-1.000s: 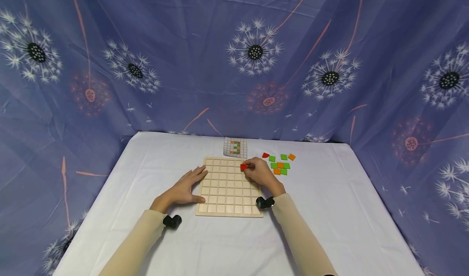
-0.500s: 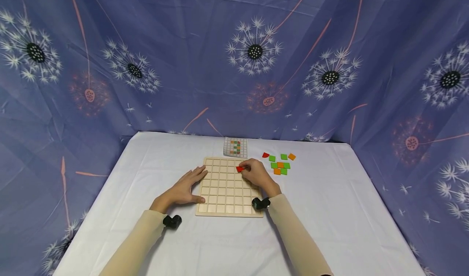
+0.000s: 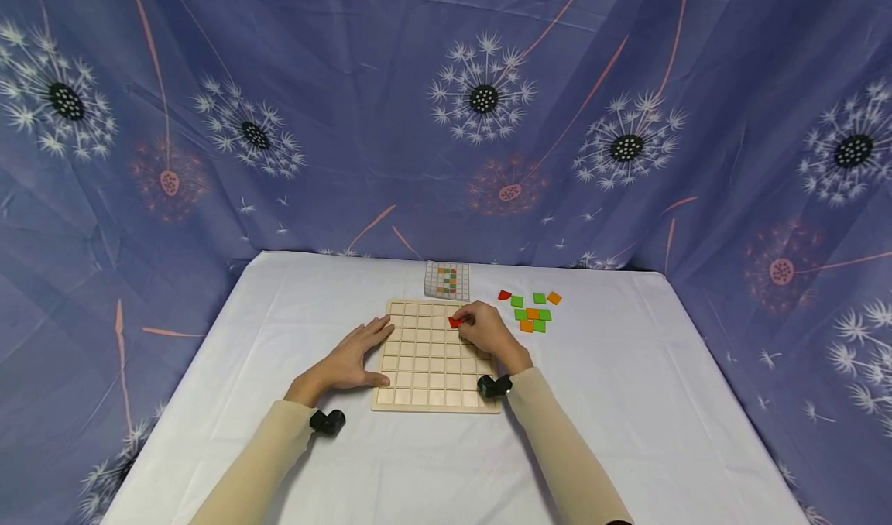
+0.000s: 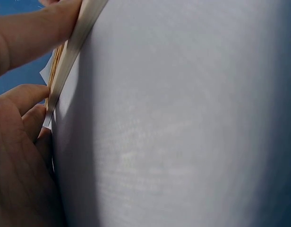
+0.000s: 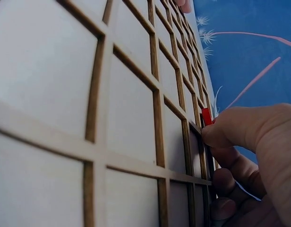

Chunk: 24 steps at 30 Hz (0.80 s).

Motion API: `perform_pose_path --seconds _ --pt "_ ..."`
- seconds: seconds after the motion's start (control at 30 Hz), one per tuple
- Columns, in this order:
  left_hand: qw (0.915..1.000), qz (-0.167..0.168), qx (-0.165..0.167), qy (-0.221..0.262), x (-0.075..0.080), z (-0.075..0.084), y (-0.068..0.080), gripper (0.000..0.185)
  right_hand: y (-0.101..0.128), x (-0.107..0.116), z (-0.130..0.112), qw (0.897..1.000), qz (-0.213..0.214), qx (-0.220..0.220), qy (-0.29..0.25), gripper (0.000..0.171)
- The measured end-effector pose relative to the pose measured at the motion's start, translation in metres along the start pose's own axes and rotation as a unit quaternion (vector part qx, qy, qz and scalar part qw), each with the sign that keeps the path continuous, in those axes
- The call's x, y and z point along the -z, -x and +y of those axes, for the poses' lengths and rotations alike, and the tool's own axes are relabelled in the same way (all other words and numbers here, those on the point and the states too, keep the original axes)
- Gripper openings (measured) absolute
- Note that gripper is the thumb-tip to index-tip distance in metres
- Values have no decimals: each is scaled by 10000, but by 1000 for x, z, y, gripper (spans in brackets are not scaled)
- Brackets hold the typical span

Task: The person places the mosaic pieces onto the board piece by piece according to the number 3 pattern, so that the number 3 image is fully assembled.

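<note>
The right hand (image 3: 488, 330) pinches a small flat red piece (image 3: 454, 323) just below the frame's middle, a little further left than a second ago, so it now seems nearly lined up with a square near the top of the pale wooden grid board (image 3: 423, 364). The left hand (image 3: 348, 361), lower left of the middle, rests spread on the board's edge, while the right hand hides some squares. Past the board lies a small white patterned card (image 3: 464, 288), with green square tiles (image 3: 517, 301), orange square tiles (image 3: 554, 298) and a red rounded piece (image 3: 504, 295) further right.
</note>
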<state>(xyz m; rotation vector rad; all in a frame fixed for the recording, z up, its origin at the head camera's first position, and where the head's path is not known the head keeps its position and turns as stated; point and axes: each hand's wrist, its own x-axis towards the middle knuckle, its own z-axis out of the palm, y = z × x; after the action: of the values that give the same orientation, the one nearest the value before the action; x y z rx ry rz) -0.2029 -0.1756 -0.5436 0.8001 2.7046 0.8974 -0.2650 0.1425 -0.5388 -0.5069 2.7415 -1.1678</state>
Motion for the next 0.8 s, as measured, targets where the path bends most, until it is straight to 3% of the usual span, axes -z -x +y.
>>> perform_pose_path --seconds 0.8 --pt "10000 42 -30 26 -1 0 1 107 3 -7 -3 9993 276 135 215 20"
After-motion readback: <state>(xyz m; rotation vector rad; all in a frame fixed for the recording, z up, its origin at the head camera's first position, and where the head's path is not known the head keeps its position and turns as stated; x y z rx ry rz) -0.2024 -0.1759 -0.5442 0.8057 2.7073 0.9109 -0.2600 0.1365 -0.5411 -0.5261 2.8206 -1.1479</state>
